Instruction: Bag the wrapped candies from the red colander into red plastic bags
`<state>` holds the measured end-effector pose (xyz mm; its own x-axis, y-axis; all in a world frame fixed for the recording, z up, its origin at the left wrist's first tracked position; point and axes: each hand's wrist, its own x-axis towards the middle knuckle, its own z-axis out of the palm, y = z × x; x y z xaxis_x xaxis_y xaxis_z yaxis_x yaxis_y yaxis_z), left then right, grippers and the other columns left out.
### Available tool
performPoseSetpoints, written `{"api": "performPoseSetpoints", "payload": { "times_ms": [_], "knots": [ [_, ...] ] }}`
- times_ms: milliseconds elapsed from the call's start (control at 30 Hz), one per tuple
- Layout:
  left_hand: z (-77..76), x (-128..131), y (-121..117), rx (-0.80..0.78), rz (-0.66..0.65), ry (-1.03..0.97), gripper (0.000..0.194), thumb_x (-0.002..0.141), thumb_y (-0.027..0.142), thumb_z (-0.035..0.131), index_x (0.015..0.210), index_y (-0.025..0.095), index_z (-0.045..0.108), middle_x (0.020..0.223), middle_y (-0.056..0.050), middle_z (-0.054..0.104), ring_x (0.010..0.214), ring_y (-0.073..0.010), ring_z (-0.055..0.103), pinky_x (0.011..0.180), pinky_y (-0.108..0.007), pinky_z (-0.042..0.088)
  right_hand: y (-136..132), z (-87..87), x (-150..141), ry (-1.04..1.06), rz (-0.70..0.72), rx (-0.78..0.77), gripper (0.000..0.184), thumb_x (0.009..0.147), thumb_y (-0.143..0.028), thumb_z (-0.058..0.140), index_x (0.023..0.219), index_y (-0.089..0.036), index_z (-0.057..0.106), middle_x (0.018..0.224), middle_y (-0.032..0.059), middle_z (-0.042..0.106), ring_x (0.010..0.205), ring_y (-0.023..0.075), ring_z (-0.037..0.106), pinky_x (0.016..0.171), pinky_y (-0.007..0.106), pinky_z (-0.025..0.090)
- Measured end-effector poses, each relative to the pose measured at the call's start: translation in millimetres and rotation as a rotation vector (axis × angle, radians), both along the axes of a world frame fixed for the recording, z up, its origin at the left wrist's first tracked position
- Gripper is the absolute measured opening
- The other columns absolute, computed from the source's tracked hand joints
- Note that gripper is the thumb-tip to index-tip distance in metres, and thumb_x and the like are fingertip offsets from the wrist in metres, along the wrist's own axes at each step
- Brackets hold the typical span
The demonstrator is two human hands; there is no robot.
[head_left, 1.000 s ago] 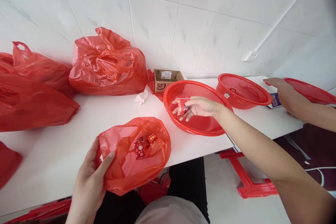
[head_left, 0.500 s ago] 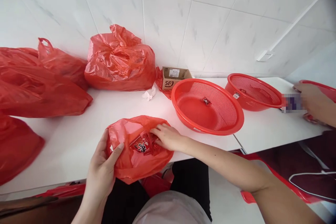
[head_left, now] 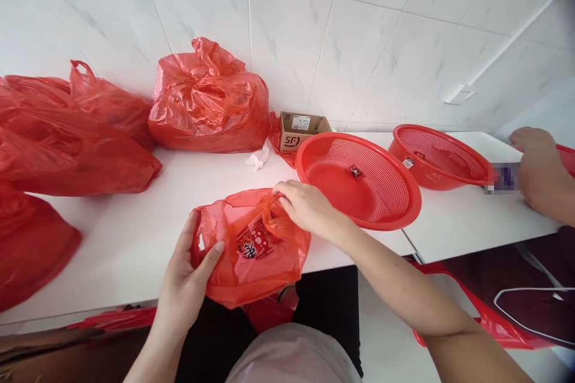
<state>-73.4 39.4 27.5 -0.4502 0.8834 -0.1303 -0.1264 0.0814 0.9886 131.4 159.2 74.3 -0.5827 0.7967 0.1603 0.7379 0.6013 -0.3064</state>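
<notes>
A thin red plastic bag (head_left: 251, 294) is held over the table's front edge, its mouth spread wide. My left hand (head_left: 191, 263) grips the bag's left rim between thumb and fingers. At the right rim, my right hand (head_left: 305, 200) is closed on a bunched part of the same bag. Inside lies a small red printed packet (head_left: 254, 240) with black lettering, and others may be under the folds. Just beyond my right hand stands a red plastic basket (head_left: 341, 191) with one small dark-red packet (head_left: 356, 172) in it.
Several full red bags (head_left: 209, 105) stand along the wall and at the left. A cardboard box (head_left: 291, 140) and crumpled tissue (head_left: 257, 158) sit behind my hands. A second red basket (head_left: 433, 173) is at the right, near a co-worker's hand (head_left: 541, 167).
My right hand has come up out of the bag's inside to its rim, pulling bunched plastic up. The bag and my left hand have shifted slightly right.
</notes>
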Motion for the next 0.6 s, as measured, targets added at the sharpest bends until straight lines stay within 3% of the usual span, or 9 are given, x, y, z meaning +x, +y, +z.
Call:
{"api": "performPoseSetpoints", "payload": {
  "times_ms": [167,267,333,433,533,600],
  "knots": [
    [-4.4,-7.1,-1.6,0.004,0.039,-0.071,0.083,0.076,0.036,0.080,0.150,0.036,0.042,0.152,-0.003,0.051,0.139,-0.0317,0.047,0.111,-0.048,0.041,12.8,47.7,39.4,0.167,-0.129,-0.028,0.025,0.094,-0.014,0.048,0.108,-0.020,0.067,0.109,0.0082,0.069,0.098,0.0222,0.064,0.087,0.035,0.046],
    [-6.4,-7.4,-1.7,0.003,0.010,-0.097,0.081,0.077,0.036,0.079,0.149,0.039,0.042,0.150,-0.002,0.052,0.139,-0.0315,0.047,0.110,-0.049,0.041,10.5,78.0,61.8,0.265,-0.188,-0.091,0.026,0.091,-0.025,0.059,0.116,-0.025,0.067,0.096,0.0038,0.067,0.090,0.0219,0.064,0.082,0.036,0.049],
    [-3.9,-4.3,-0.8,0.003,-0.003,-0.096,0.081,0.077,0.036,0.079,0.149,0.039,0.042,0.151,-0.002,0.052,0.139,-0.0316,0.046,0.110,-0.048,0.042,-1.3,89.3,62.8,0.339,-0.180,-0.117,0.032,0.091,-0.029,0.061,0.123,-0.028,0.065,0.090,0.0021,0.065,0.085,0.0209,0.063,0.077,0.035,0.050],
    [4.2,3.7,1.5,-0.012,0.003,-0.097,0.083,0.076,0.035,0.079,0.150,0.037,0.041,0.150,-0.004,0.052,0.138,-0.0334,0.047,0.109,-0.048,0.043,-31.3,80.8,38.0,0.454,0.031,-0.119,0.032,0.097,-0.025,0.050,0.126,-0.030,0.062,0.105,0.0013,0.066,0.087,0.0175,0.064,0.078,0.032,0.053],
    [9.3,9.6,2.9,-0.008,0.004,-0.086,0.081,0.077,0.035,0.078,0.149,0.036,0.042,0.150,-0.004,0.053,0.139,-0.0337,0.047,0.110,-0.049,0.042,-56.7,50.2,1.4,0.220,0.341,-0.217,0.043,0.094,-0.011,0.046,0.131,-0.030,0.058,0.112,0.0024,0.067,0.094,0.0174,0.065,0.081,0.030,0.054],
    [8.0,9.1,2.9,-0.012,0.012,-0.082,0.080,0.077,0.036,0.078,0.149,0.039,0.043,0.150,-0.002,0.052,0.139,-0.0333,0.046,0.111,-0.050,0.040,-60.1,35.6,-10.9,-0.006,0.269,-0.189,0.050,0.091,-0.006,0.047,0.134,-0.027,0.057,0.111,0.0062,0.067,0.097,0.0213,0.066,0.080,0.032,0.055]
  ]
}}
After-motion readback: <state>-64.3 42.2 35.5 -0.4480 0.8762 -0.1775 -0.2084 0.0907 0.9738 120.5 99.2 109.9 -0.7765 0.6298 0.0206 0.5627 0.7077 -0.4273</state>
